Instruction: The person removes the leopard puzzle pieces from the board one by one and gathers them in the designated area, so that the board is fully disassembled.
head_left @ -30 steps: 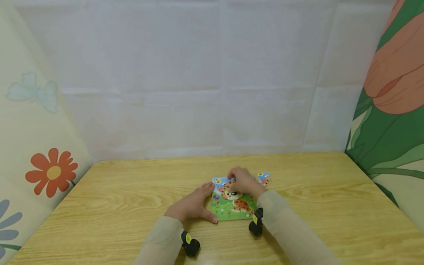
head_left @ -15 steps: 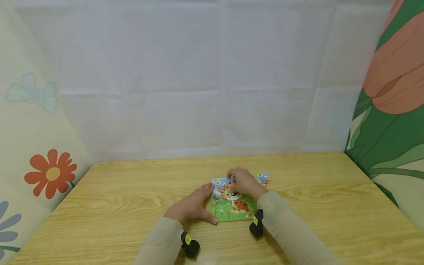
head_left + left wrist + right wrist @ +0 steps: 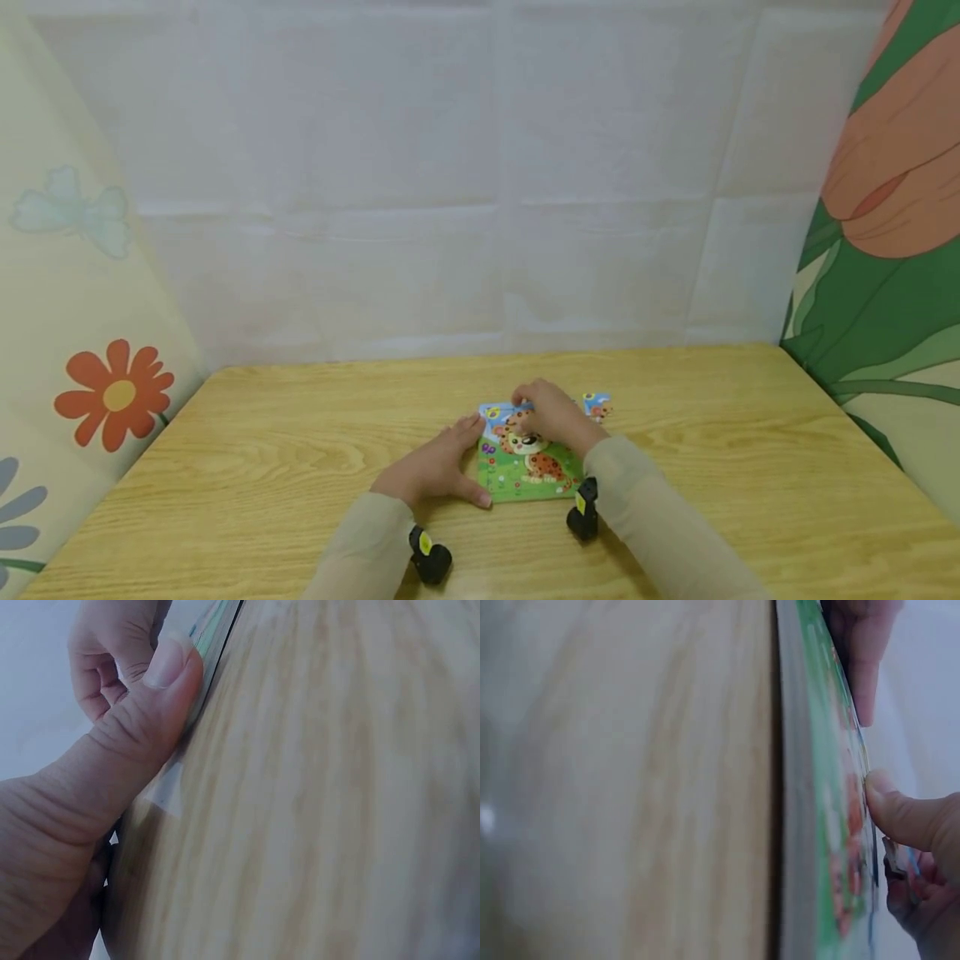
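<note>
A flat jigsaw puzzle (image 3: 517, 479) with a spotted cartoon leopard on green grass lies on the table. My left hand (image 3: 435, 467) steadies its left side, thumb at the near corner and fairly straight fingers by the far corner. Over the puzzle's upper part is my right hand (image 3: 555, 417), its thumb touching the picture. In the right wrist view, its curled fingers hold a small puzzle piece (image 3: 895, 868), seen edge-on and mostly hidden. The right hand also covers the puzzle's upper right area in the head view.
Just beyond the puzzle's upper right corner lies another puzzle piece (image 3: 597, 406), blue with part of a spotted animal. The wood-grain table (image 3: 300, 442) ends at a white cloth backdrop (image 3: 450, 208). Flower-printed panels (image 3: 97, 292) stand at both sides.
Almost nothing differs. Both hands and the puzzle keep their places, with only a slight shift of the right wrist and the head view.
</note>
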`<state>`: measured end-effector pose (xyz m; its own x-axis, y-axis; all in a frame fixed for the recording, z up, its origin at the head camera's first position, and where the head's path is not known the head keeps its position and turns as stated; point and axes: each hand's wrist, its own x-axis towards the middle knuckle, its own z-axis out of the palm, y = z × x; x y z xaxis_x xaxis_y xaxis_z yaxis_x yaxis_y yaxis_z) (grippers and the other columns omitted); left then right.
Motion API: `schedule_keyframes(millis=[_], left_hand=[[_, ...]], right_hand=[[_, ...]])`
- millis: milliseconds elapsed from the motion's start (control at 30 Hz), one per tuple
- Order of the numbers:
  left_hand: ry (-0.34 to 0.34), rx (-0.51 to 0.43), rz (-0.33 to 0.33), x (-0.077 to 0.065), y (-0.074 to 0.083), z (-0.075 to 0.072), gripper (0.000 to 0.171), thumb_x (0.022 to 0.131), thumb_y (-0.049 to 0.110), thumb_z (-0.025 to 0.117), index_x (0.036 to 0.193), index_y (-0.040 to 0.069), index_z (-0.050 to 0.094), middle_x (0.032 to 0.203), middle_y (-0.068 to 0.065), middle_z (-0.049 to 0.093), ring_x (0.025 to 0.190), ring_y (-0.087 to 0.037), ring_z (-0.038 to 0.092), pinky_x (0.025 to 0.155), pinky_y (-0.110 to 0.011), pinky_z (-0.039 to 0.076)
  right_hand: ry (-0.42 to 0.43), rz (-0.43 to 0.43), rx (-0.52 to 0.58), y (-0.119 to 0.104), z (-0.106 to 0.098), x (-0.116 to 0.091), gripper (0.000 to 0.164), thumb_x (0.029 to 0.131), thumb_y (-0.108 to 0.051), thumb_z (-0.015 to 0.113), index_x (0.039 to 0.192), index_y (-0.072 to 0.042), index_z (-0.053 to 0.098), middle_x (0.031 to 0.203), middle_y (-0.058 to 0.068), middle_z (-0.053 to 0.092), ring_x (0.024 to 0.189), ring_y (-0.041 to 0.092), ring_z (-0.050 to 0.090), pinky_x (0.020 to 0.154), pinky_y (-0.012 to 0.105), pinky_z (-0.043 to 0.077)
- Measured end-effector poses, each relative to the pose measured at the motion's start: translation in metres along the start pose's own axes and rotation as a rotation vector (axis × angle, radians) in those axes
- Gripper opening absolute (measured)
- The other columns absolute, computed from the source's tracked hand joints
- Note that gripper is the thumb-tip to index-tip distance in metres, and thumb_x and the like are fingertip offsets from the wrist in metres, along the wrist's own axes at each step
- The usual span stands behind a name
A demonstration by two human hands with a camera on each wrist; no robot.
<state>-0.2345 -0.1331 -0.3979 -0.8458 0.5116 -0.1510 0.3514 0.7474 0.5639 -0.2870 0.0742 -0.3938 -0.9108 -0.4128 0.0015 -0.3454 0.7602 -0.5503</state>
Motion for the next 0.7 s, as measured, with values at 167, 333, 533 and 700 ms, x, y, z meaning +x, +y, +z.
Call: schedule_keyframes(millis=[167, 333, 533, 700], left_hand=[[-0.018, -0.044, 0.01, -0.002, -0.001, 0.0, 0.114, 0.061, 0.043, 0.082, 0.146, 0.0, 0.019, 0.154, -0.014, 0.012, 0.141, -0.036, 0.007, 0.114, -0.052, 0.011], [-0.012, -0.035, 0.013, -0.002, -0.001, 0.002, 0.115, 0.06, 0.044, 0.082, 0.146, 0.0, 0.02, 0.154, -0.015, 0.012, 0.141, -0.037, 0.009, 0.114, -0.053, 0.012], [-0.006, -0.024, 0.016, -0.001, -0.001, 0.001, 0.116, 0.059, 0.045, 0.081, 0.146, -0.001, 0.02, 0.154, -0.015, 0.013, 0.141, -0.035, 0.009, 0.114, -0.051, 0.011], [-0.013, -0.022, 0.018, -0.001, -0.001, 0.0, 0.115, 0.061, 0.046, 0.081, 0.146, 0.0, 0.019, 0.154, -0.014, 0.012, 0.141, -0.034, 0.008, 0.114, -0.051, 0.011]], right_hand=[[0.079, -0.012, 0.188, 0.01, 0.007, -0.005, 0.024, 0.083, -0.01, 0.068, 0.106, -0.008, 0.066, 0.109, 0.01, 0.064, 0.09, 0.022, 0.06, 0.077, 0.036, 0.052], [0.144, 0.015, 0.29, 0.013, 0.01, -0.007, 0.019, 0.087, -0.007, 0.063, 0.104, -0.009, 0.069, 0.105, 0.009, 0.067, 0.083, 0.018, 0.061, 0.069, 0.03, 0.053], [0.217, 0.076, 0.307, 0.013, 0.01, -0.006, 0.018, 0.089, -0.008, 0.06, 0.102, -0.01, 0.071, 0.107, 0.008, 0.068, 0.093, 0.021, 0.062, 0.08, 0.036, 0.054], [0.237, 0.115, 0.371, 0.016, 0.01, -0.005, 0.018, 0.089, -0.006, 0.059, 0.102, -0.009, 0.071, 0.103, 0.009, 0.068, 0.084, 0.017, 0.062, 0.071, 0.031, 0.054]])
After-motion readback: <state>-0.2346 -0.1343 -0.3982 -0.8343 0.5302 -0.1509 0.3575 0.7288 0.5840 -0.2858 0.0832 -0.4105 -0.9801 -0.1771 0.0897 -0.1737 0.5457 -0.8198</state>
